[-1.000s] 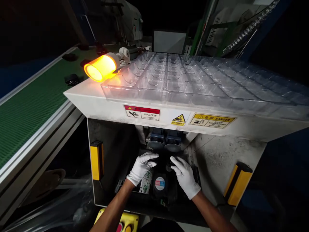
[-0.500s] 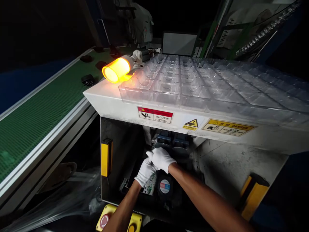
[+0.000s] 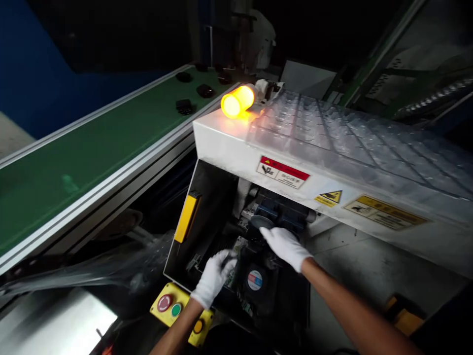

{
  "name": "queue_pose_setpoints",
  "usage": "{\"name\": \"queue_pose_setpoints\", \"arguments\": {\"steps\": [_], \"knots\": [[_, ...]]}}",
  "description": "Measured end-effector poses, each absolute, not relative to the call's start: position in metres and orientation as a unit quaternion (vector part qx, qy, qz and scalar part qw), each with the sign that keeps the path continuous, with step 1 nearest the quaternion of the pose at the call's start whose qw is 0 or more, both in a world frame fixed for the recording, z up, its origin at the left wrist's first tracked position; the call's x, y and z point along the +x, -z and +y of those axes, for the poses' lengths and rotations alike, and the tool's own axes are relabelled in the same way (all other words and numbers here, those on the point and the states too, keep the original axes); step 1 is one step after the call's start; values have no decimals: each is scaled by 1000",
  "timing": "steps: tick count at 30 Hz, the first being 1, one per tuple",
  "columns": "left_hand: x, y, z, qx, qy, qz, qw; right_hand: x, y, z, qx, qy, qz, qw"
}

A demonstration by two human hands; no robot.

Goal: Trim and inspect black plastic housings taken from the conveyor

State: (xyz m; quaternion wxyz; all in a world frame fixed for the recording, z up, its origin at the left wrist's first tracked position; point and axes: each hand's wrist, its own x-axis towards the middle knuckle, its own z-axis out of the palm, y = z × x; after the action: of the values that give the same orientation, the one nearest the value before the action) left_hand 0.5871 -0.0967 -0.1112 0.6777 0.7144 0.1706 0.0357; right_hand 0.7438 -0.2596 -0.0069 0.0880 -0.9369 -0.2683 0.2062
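Both my hands wear white gloves and reach into the dark opening under a white machine housing. My left hand is curled shut near the left of a black fixture, pinching something small and dark that I cannot make out. My right hand lies palm down on top of the fixture, fingers together and pointing left toward a round black part. A black fan with a round red, white and blue label sits between my hands. Blue blocks stand behind the fixture.
Clear plastic blister trays cover the housing top beside a glowing orange lamp. A green conveyor belt with several black parts runs along the left. A yellow button box sits below my left hand. Yellow sensor bars flank the opening.
My view swung left and tilted. My left hand pulled back and down from the round part to the fixture's left side. My right hand stayed on top of the fixture.
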Motion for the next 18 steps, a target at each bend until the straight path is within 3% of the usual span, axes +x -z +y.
{"name": "queue_pose_setpoints", "arguments": {"steps": [6,12,16,18], "knots": [[428,147,-78,672,13,420,609,756,39,-295,-944,-237,-226,41],[400,182,-81,594,20,535,601,747,40,-312,-957,-182,-214,68],[413,189,-82,557,9,554,619,670,39,-308,-966,30,-162,201],[416,187,-87,543,-3,557,628,612,47,-289,-929,-19,-171,328]]}}
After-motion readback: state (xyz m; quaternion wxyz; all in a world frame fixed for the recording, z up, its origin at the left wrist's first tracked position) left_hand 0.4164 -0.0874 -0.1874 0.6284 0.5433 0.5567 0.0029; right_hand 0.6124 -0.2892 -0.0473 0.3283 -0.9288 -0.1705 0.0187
